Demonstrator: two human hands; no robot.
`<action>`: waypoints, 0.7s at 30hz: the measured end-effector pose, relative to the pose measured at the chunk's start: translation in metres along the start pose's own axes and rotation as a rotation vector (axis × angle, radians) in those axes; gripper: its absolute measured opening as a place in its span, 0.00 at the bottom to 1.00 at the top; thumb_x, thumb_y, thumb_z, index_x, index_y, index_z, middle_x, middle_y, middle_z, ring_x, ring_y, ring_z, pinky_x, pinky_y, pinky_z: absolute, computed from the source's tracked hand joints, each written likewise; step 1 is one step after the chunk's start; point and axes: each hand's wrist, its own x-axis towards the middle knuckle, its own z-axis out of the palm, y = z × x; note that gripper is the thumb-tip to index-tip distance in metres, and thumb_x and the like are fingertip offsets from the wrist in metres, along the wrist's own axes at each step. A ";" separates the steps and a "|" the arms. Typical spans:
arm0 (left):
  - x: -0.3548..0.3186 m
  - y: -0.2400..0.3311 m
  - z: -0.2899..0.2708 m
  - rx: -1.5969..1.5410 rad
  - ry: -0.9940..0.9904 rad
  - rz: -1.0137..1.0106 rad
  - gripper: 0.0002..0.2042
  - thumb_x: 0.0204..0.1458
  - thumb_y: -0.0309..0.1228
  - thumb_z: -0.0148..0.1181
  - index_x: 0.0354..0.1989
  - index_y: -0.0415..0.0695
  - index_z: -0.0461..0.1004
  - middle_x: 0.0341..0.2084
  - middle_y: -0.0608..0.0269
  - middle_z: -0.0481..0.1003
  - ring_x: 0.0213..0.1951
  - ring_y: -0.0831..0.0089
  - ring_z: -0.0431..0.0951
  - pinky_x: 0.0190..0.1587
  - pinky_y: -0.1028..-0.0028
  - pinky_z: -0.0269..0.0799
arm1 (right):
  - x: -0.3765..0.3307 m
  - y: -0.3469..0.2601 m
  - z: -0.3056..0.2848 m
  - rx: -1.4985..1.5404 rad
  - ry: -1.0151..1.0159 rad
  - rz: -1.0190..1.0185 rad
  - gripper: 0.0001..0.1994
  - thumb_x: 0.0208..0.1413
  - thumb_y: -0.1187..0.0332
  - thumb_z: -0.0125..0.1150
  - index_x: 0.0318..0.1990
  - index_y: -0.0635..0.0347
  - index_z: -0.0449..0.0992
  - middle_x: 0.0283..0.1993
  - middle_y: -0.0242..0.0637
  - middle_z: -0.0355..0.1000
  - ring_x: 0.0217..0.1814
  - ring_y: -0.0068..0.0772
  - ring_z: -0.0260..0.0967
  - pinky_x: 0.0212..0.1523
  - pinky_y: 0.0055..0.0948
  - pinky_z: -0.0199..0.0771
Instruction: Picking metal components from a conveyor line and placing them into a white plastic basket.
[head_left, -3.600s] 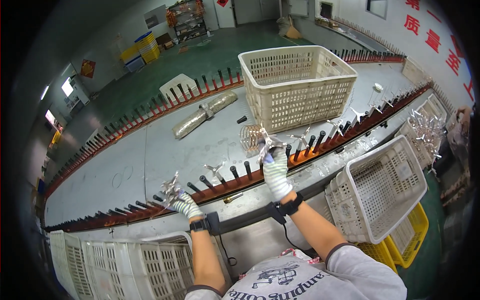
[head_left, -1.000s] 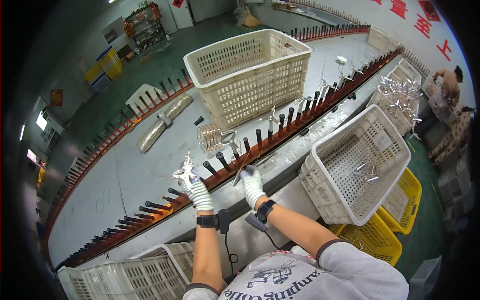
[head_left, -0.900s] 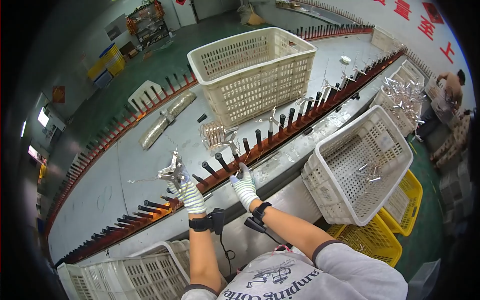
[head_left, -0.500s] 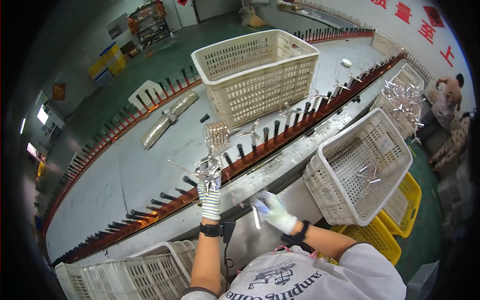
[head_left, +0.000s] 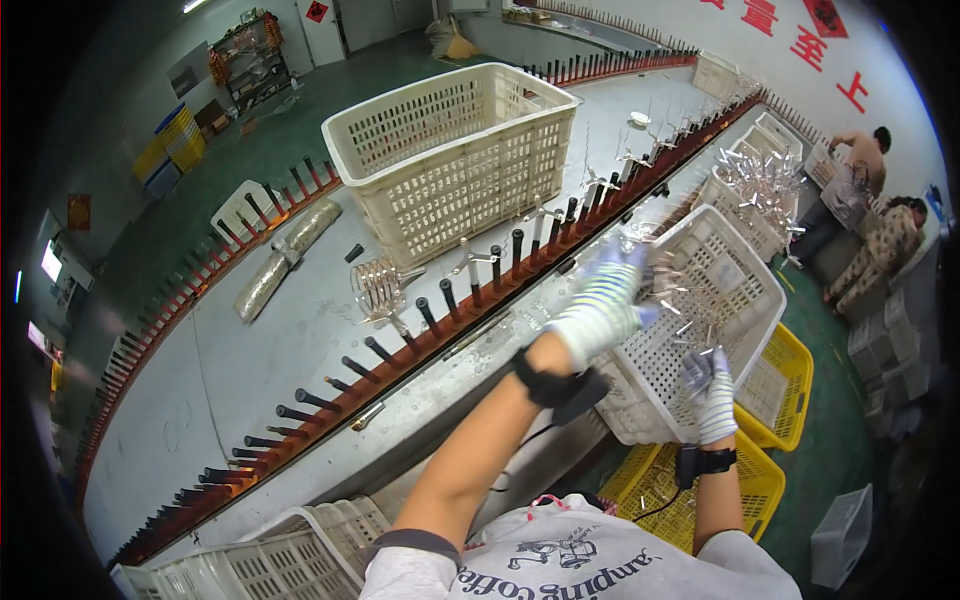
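Observation:
My left hand (head_left: 603,308), in a striped glove, reaches over the near side of a white plastic crate (head_left: 757,345). Motion smears its fingers, but a blurred bunch of shiny metal wire pieces (head_left: 660,275) shows at them. Lower in the same crate, my right hand (head_left: 712,395), also gloved, has its fingers apart beside a loose pile of small metal pieces (head_left: 690,322). Both wrists carry black bands. On the grey table, a coiled wire piece (head_left: 380,292) lies by the row of black-tipped pegs (head_left: 447,292).
A large white crate (head_left: 460,165) stands on the table beside a wrapped silvery roll (head_left: 285,260). Farther right is a crate heaped with metal pieces (head_left: 760,185). Yellow crates (head_left: 780,385) sit below. Two people work at the far right.
Both hands have swung right, from the peg row to the white crate. The left carries its metal pieces along. The shiny piece that was by the right hand no longer shows there.

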 end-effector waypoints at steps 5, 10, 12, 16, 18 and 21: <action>-0.034 -0.017 0.024 -0.026 0.231 0.141 0.33 0.44 0.48 0.56 0.56 0.40 0.57 0.57 0.43 0.53 0.59 0.51 0.55 0.60 0.62 0.51 | 0.001 0.021 -0.017 -0.076 0.037 -0.088 0.21 0.54 0.60 0.52 0.52 0.60 0.61 0.40 0.40 0.66 0.36 0.31 0.66 0.38 0.30 0.71; -0.159 -0.121 0.012 -0.166 1.186 -0.273 0.26 0.48 0.24 0.53 0.57 0.39 0.56 0.52 0.52 0.61 0.54 0.63 0.60 0.57 0.66 0.55 | -0.020 0.049 0.065 -0.486 -0.299 -0.552 0.17 0.57 0.62 0.49 0.50 0.62 0.65 0.33 0.33 0.67 0.31 0.21 0.65 0.33 0.21 0.69; -0.198 -0.149 -0.015 -0.135 1.436 -0.362 0.24 0.50 0.25 0.50 0.58 0.39 0.55 0.54 0.52 0.60 0.55 0.63 0.60 0.58 0.67 0.54 | -0.013 0.075 0.102 -0.403 -0.561 -0.307 0.16 0.56 0.62 0.53 0.48 0.61 0.67 0.38 0.34 0.67 0.37 0.23 0.65 0.40 0.22 0.70; -0.279 -0.230 -0.086 -0.042 1.318 -0.649 0.21 0.53 0.32 0.51 0.54 0.34 0.60 0.48 0.48 0.68 0.44 0.64 0.68 0.49 0.70 0.61 | -0.004 0.147 0.194 -0.354 -0.801 -0.182 0.17 0.57 0.68 0.50 0.53 0.63 0.62 0.49 0.40 0.66 0.50 0.27 0.63 0.53 0.25 0.62; -0.263 -0.214 -0.099 0.055 1.338 -0.664 0.18 0.52 0.35 0.53 0.48 0.35 0.67 0.38 0.53 0.73 0.34 0.66 0.70 0.41 0.69 0.65 | 0.021 0.193 0.219 -0.397 -0.812 -0.299 0.18 0.58 0.68 0.47 0.54 0.63 0.61 0.52 0.42 0.64 0.53 0.32 0.62 0.55 0.26 0.59; -0.242 -0.172 -0.105 0.047 1.405 -0.530 0.13 0.53 0.34 0.52 0.41 0.38 0.73 0.37 0.63 0.74 0.38 0.77 0.70 0.43 0.76 0.64 | 0.050 0.236 0.248 -0.772 -0.632 -0.575 0.16 0.53 0.71 0.50 0.50 0.62 0.66 0.43 0.39 0.69 0.42 0.27 0.64 0.47 0.26 0.64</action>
